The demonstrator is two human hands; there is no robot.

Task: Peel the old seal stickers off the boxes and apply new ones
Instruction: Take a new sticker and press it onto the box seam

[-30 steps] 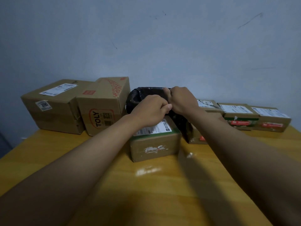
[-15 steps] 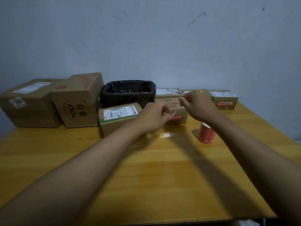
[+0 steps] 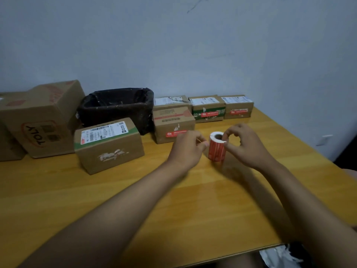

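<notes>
Seven cardboard boxes stand along the back of the counter (image 3: 77, 190), with one roll of red seal stickers (image 3: 217, 147) and one bin lined with a black bag (image 3: 116, 107). At far left a plain box (image 3: 7, 149) is cut off by the frame edge; just beside it a larger box (image 3: 40, 120) is printed "TOLY" in red on its front. The nearest box (image 3: 109, 145) has a white barcode label on top, a green band, and a torn whitish patch on its front where a sticker has come off. Right of the bin, a box (image 3: 173, 125) wears a red sticker low on its front, with another box (image 3: 171, 101) behind it bearing a white label. Two more boxes (image 3: 208, 109) (image 3: 237, 107) sit at the back right, each with a white label on top and a red sticker on the front; their print is too small to read. The roll stands upright on the counter between the hands. The right hand (image 3: 245, 146) pinches the roll's upper edge with thumb and forefinger. The left hand (image 3: 188, 147) is curled narrow just beside the roll, fingertips pinched together; whether it holds a sticker cannot be told. The counter is yellowish wood with a glossy finish, set against a pale blue-grey wall (image 3: 193, 55) with a few dark scuffs.
</notes>
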